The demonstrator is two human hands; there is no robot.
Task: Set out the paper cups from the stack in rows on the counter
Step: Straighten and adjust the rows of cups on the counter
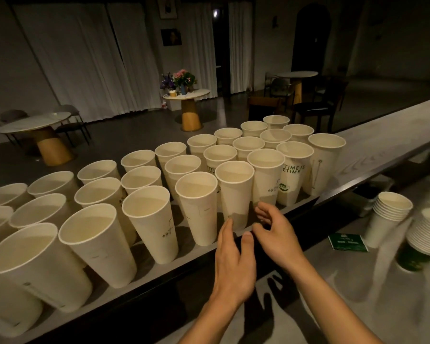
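At lower centre, our left hand [233,259] and right hand [276,234] flank a front-row cup [234,194], gripping nothing.
Left fingers lie straight, one tip at the cup's base; right fingers curl loosely, empty: we judge they are squaring it into line on the counter [395,125]. We count three rows running to upper right: nine, nine, and at least eight cups, with more cut off at lower left. Two stacks [392,207] stand at lower right, likely kept within reach for the next cups.
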